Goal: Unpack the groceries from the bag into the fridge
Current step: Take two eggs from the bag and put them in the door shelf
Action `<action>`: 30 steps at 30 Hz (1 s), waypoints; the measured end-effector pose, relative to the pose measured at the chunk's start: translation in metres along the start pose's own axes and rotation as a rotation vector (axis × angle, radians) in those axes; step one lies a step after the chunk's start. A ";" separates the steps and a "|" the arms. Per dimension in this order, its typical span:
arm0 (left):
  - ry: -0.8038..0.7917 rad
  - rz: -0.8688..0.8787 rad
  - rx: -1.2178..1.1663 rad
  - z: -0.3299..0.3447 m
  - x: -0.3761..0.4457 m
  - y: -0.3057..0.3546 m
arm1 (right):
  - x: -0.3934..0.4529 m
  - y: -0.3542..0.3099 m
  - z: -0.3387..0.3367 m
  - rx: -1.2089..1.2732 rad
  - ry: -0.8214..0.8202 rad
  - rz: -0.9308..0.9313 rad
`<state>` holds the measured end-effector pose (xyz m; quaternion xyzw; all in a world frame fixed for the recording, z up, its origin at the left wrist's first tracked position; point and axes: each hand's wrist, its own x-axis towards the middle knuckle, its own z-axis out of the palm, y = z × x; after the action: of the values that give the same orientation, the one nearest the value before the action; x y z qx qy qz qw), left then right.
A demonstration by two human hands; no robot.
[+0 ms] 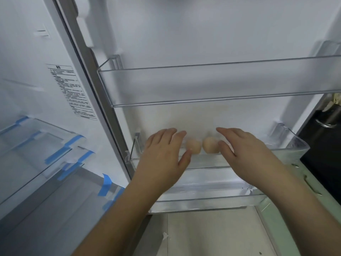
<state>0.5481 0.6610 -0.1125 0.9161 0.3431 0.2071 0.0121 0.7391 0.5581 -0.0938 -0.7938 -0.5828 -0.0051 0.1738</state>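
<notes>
There, two eggs (202,145) in door bin (287,156)

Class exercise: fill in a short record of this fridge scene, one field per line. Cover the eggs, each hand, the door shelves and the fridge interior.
eggs: two eggs, side by side in the lower door shelf
left hand: left hand open, beside the left egg
right hand: right hand open, beside the right egg
upper door shelf: upper door shelf holds nothing visible
interior: clear drawers with blue tape
</notes>
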 end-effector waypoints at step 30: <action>-0.186 -0.141 0.235 0.003 -0.115 0.146 | -0.174 0.066 0.000 -0.163 0.123 -0.035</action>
<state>0.5619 0.4764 -0.1337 0.9001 0.4258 0.0785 -0.0488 0.7444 0.3804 -0.1477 -0.7931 -0.5826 -0.1044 0.1438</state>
